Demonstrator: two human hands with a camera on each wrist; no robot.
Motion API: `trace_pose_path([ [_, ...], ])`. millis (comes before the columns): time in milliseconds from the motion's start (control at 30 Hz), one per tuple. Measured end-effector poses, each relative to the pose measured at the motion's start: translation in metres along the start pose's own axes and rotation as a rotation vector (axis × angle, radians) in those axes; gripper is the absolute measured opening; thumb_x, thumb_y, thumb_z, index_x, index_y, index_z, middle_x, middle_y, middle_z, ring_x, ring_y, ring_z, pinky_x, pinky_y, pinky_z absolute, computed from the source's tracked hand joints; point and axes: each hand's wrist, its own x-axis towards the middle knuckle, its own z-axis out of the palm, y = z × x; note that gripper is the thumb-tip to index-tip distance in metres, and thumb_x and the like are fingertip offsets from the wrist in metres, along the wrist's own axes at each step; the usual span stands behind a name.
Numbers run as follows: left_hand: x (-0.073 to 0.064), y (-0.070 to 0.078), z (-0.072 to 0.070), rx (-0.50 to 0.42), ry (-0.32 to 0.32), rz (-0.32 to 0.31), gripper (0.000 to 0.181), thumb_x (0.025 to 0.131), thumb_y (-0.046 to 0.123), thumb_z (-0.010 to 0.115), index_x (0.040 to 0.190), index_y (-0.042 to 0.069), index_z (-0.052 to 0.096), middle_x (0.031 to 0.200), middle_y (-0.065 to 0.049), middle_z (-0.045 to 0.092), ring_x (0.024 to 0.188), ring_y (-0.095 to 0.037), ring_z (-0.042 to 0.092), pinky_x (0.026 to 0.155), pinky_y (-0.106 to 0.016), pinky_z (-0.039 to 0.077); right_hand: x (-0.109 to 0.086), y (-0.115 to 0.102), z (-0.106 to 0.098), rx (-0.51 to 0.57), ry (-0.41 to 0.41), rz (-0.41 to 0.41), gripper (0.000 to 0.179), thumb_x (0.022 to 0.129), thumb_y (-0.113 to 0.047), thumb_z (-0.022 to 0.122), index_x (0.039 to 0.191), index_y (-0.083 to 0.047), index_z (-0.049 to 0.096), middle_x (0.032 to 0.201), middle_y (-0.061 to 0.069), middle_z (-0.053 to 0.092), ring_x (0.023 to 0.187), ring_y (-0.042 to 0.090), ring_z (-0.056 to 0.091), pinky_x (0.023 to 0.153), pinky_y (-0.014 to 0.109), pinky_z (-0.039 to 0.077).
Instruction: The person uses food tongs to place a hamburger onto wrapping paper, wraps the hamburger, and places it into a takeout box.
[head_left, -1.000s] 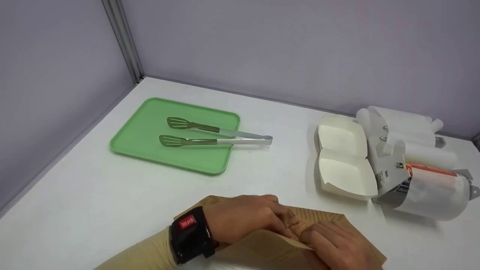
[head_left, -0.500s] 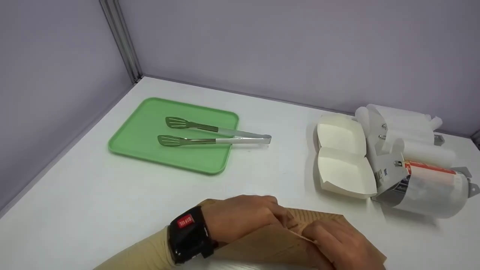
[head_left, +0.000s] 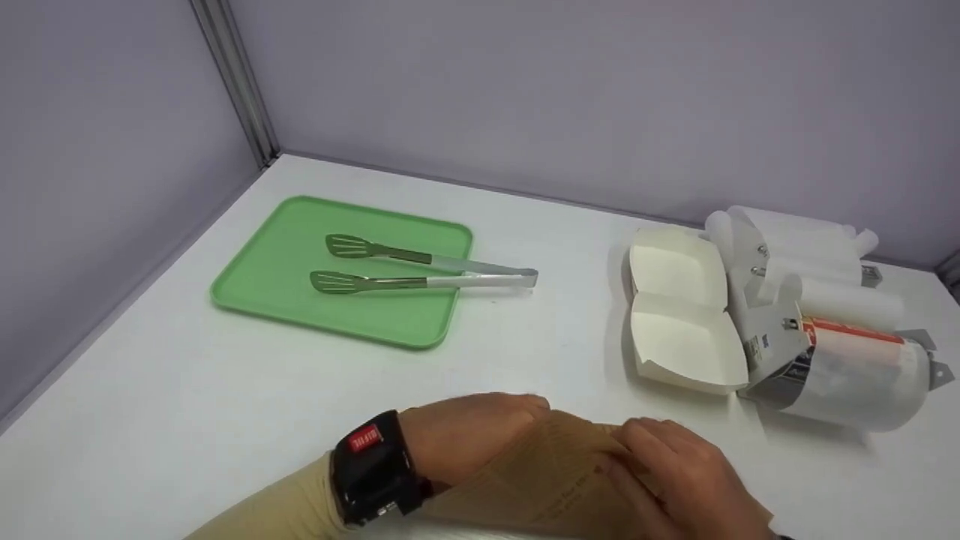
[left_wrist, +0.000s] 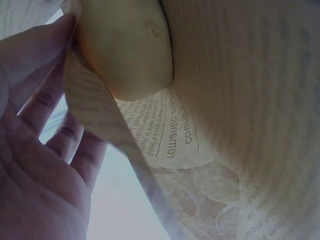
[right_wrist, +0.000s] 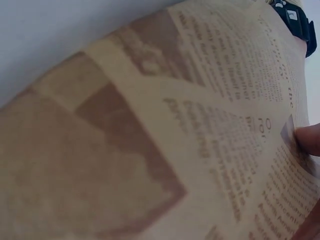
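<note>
Tabletop: We see a smooth white surface [head_left: 187, 405], running back to the wall and carrying faint shadows under the things along its right side.
Walls: Plain grey-lilac panels, one behind [head_left: 562, 97] and one on the left [head_left: 97, 187]; where they meet we see a grey metal post [head_left: 232, 82] rising from the table's corner.
Green tray: It lies flat on the left half of the table [head_left: 262, 285], its raised rim rounded at the corners.
Tongs: Their two slotted heads lie spread over the tray, and the pale handles [head_left: 457, 282] reach past its right edge to the joined end.
White box: It stands open [head_left: 679, 330], both hollow halves facing up, just beside the rolls; we cannot tell whether they touch.
Rolls: Clear and whitish rolls [head_left: 862, 382] sit between metal brackets near the right end.
Brown printed paper: We find it at the near edge of the view [head_left: 540, 487], raised and bent between the hands; a pale rounded thing [left_wrist: 125, 45] lies within its fold.
Left hand: Thumb and fingers pinch the paper's edge [head_left: 472, 439]; a black band [head_left: 371, 469] circles the wrist above a beige sleeve [head_left: 277, 510].
Right hand: It pinches the paper's upper edge [head_left: 686, 476] between thumb and fingers.
</note>
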Motion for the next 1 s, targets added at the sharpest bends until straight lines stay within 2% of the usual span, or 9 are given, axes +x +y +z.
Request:
trace_pose_path([
  [100, -0.001, 0.000, 0.001, -0.064, 0.007, -0.025, 0.022, 0.100, 0.034, 0.059, 0.120, 0.028, 0.064, 0.106, 0.017, 0.061, 0.099, 0.007, 0.054, 0.087, -0.010, 0.046, 0.001, 0.003, 0.003, -0.010, -0.005, 0.009, 0.027, 0.103, -0.033, 0.057, 0.084, -0.015, 0.060, 0.074, -0.012, 0.057, 0.066, 0.002, 0.048, 0.060, 0.015, 0.040],
  [200, 0.000, 0.000, 0.000, -0.109, -0.013, -0.078, 0.015, 0.097, 0.028, 0.066, 0.112, 0.027, 0.066, 0.105, 0.016, 0.060, 0.096, 0.006, 0.055, 0.086, -0.012, 0.048, 0.000, 0.004, 0.006, -0.031, -0.029, 0.054, 0.014, 0.092, -0.019, 0.075, 0.085, -0.018, 0.063, 0.075, -0.016, 0.059, 0.067, -0.001, 0.050, 0.062, 0.016, 0.042],
  [333, -0.001, 0.001, -0.002, -0.070, -0.044, -0.157, 0.023, 0.090, 0.011, 0.073, 0.109, 0.024, 0.067, 0.107, 0.014, 0.064, 0.094, 0.004, 0.059, 0.086, -0.013, 0.050, -0.002, 0.002, 0.008, -0.081, -0.067, 0.138, 0.033, 0.072, -0.005, 0.087, 0.085, -0.022, 0.062, 0.074, -0.021, 0.056, 0.067, -0.005, 0.047, 0.062, 0.014, 0.040],
  [433, -0.002, 0.002, -0.002, -0.022, -0.045, -0.178, 0.040, 0.087, -0.003, 0.071, 0.118, 0.023, 0.066, 0.117, 0.012, 0.067, 0.103, 0.001, 0.063, 0.092, -0.014, 0.050, -0.001, 0.001, 0.009, -0.114, -0.086, 0.178, 0.034, 0.072, -0.006, 0.088, 0.083, -0.022, 0.060, 0.071, -0.022, 0.052, 0.067, -0.007, 0.043, 0.060, 0.012, 0.037],
  [567, -0.002, 0.000, -0.002, -0.022, -0.041, -0.150, 0.045, 0.086, -0.010, 0.068, 0.119, 0.020, 0.068, 0.116, 0.010, 0.069, 0.100, 0.001, 0.066, 0.089, -0.012, 0.051, 0.000, 0.000, 0.010, -0.127, -0.101, 0.207, 0.034, 0.075, -0.007, 0.087, 0.082, -0.022, 0.058, 0.071, -0.022, 0.048, 0.067, -0.007, 0.041, 0.059, 0.011, 0.036],
  [667, -0.001, -0.006, -0.003, -0.114, -0.042, -0.104, 0.028, 0.090, 0.002, 0.071, 0.113, 0.017, 0.070, 0.106, 0.008, 0.072, 0.089, 0.004, 0.065, 0.080, -0.010, 0.052, 0.002, -0.001, 0.009, -0.123, -0.118, 0.244, 0.035, 0.077, -0.007, 0.086, 0.080, -0.022, 0.055, 0.070, -0.022, 0.043, 0.065, -0.008, 0.038, 0.058, 0.008, 0.034],
  [800, -0.001, -0.014, -0.004, -0.338, -0.031, -0.088, 0.014, 0.097, 0.020, 0.068, 0.109, 0.014, 0.071, 0.102, 0.003, 0.074, 0.086, 0.006, 0.064, 0.080, -0.015, 0.055, 0.002, -0.004, 0.008, -0.069, -0.144, 0.334, 0.035, 0.080, -0.006, 0.084, 0.078, -0.022, 0.053, 0.068, -0.024, 0.041, 0.062, -0.008, 0.037, 0.054, 0.010, 0.035],
  [900, -0.003, -0.018, -0.006, -0.479, 0.005, -0.105, 0.022, 0.106, 0.021, 0.049, 0.118, 0.014, 0.066, 0.104, 0.000, 0.073, 0.091, 0.003, 0.065, 0.085, -0.020, 0.055, 0.002, -0.006, 0.007, -0.019, -0.159, 0.394, 0.033, 0.082, -0.007, 0.082, 0.078, -0.022, 0.053, 0.068, -0.024, 0.044, 0.061, -0.008, 0.040, 0.052, 0.012, 0.037],
  [1000, -0.004, -0.019, -0.008, -0.523, 0.044, -0.120, 0.032, 0.110, 0.031, 0.032, 0.123, 0.019, 0.058, 0.099, 0.004, 0.066, 0.089, 0.000, 0.062, 0.084, -0.021, 0.052, 0.003, -0.006, 0.006, 0.021, -0.168, 0.425, 0.031, 0.085, -0.007, 0.080, 0.078, -0.023, 0.054, 0.068, -0.023, 0.045, 0.060, -0.007, 0.041, 0.050, 0.013, 0.038],
])
